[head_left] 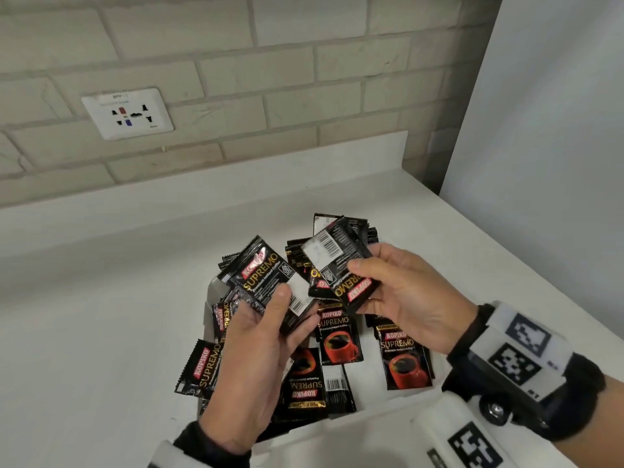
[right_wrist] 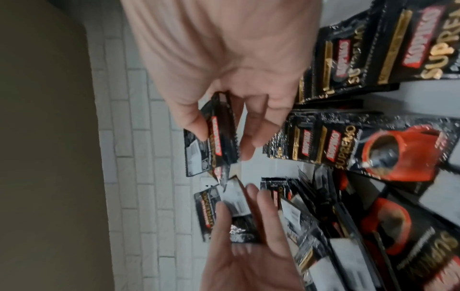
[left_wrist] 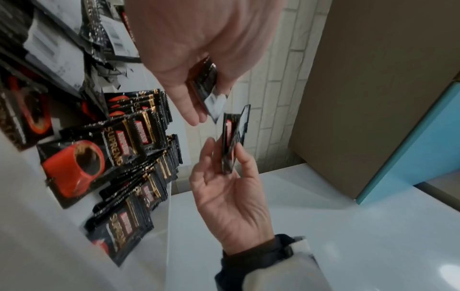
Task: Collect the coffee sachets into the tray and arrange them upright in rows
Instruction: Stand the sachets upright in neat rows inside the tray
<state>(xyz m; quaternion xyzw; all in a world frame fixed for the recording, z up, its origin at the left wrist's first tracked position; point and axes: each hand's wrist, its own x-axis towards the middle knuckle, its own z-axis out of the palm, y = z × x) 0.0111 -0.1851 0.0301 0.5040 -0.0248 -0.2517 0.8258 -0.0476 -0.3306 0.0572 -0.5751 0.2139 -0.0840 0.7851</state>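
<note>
My left hand (head_left: 290, 309) pinches one black Kopiko Supremo sachet (head_left: 266, 278) between thumb and fingers, above the tray. Beside it, my right hand (head_left: 378, 285) grips two or three sachets (head_left: 337, 261), barcode side up. The two held bundles almost touch. Below them a clear tray (head_left: 208, 292) holds several sachets (head_left: 339, 336), some lying flat, some leaning in rows (left_wrist: 149, 137). One sachet (head_left: 197, 366) pokes over the tray's left side. In the left wrist view my left hand (left_wrist: 196, 110) holds its sachet (left_wrist: 206, 84) edge-on. The right wrist view shows my right hand (right_wrist: 224, 141) gripping its sachets (right_wrist: 211, 137).
The tray stands on a white counter (head_left: 101, 315) against a pale brick wall with a power socket (head_left: 127, 113). A white panel (head_left: 540, 130) closes off the right side. A brown and blue cabinet (left_wrist: 373, 118) shows in the left wrist view.
</note>
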